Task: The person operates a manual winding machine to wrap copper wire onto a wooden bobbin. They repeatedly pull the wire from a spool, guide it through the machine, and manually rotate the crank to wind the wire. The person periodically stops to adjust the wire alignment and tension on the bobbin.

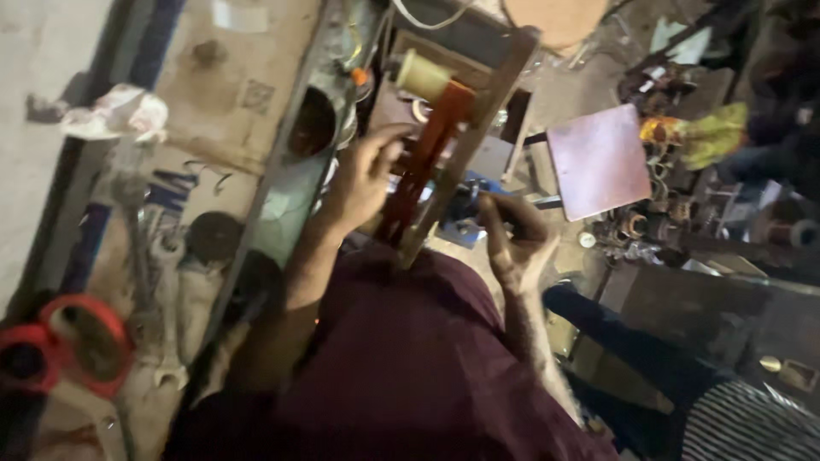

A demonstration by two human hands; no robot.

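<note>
Wooden slats form a narrow frame (465, 137) that leans across the middle of the head view, tilted from the person's lap up toward a cluttered bench. A red strip (424, 162) runs along the frame, and at its upper end sits a pale yellowish spool (422, 75). The left hand (363, 175) rests against the red strip about halfway up, fingers curled loosely around its edge; the thumb side is turned away, so I cannot tell how firmly it grips. The right hand (512, 235) sits just beside the lower end of the frame, fingers folded around something dark; what it pinches is too blurred to name.

Judging by how things lie, the work looks mid-way: the frame is already propped up and both hands are engaged on it, yet nothing shows a finished result. Whether anything is wound on the spool cannot be made out.

Much is hard to read. The whole picture is smeared by motion. The maroon cloth (410, 358) over the person's lap hides the bottom of the frame. On the left, spanners (166, 290) lie on a dusty surface, with a red ring-shaped object (85, 341) cut off at the edge. A reddish flat board (598, 160) stands to the right among dark, unclear metal parts. A striped sleeve (752, 423) of another person shows at the lower right corner.
</note>
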